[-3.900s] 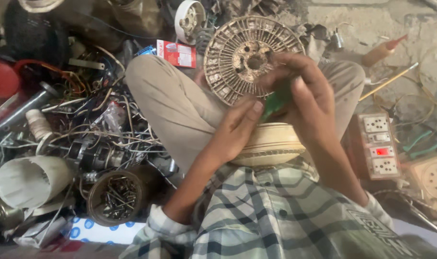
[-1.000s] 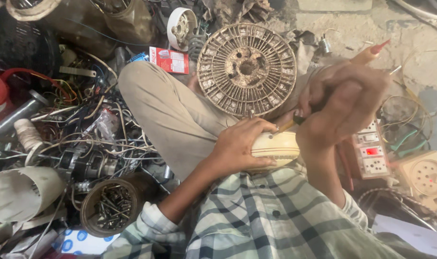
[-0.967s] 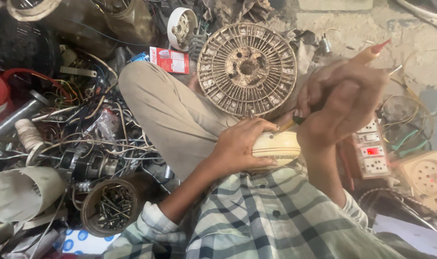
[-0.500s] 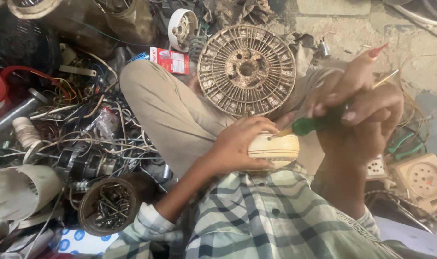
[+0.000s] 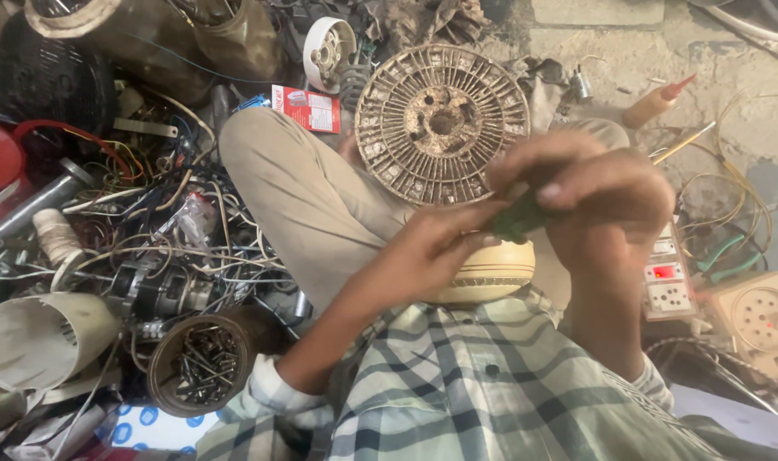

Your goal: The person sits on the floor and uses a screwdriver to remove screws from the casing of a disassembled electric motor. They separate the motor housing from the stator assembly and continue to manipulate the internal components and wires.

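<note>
- The right hand [image 5: 598, 201] is seen raised above the lap, fingers curled and pressed together around a green tool handle [image 5: 519, 224], which is pinched near its upper end.
- The left hand [image 5: 432, 248] is stretched across from a bent arm in a checked sleeve, its fingers closed loosely; its fingertips meet the lower end of the green handle, and its palm rests on a cream round housing [image 5: 491, 273].
- The cream housing is held in the lap, just below both hands and against the checked shirt.
- A dirty slotted round disc [image 5: 440, 124] is propped upright beyond the hands, leaning between the knees in beige trousers.
- A small red and white carton [image 5: 308, 108], rectangular and printed, is laid flat just beyond the left knee.
- A white sheet with blue rings [image 5: 150, 427] is seen at the lower left edge, partly covered by a round tin of screws [image 5: 197, 365].
- A socket board [image 5: 666, 286] with a lit red switch is placed on the right, beside a beige square box with a round dial [image 5: 760, 320].
- A brown bottle with a red nozzle [image 5: 658, 102] is lying on the ground at the upper right.
</note>
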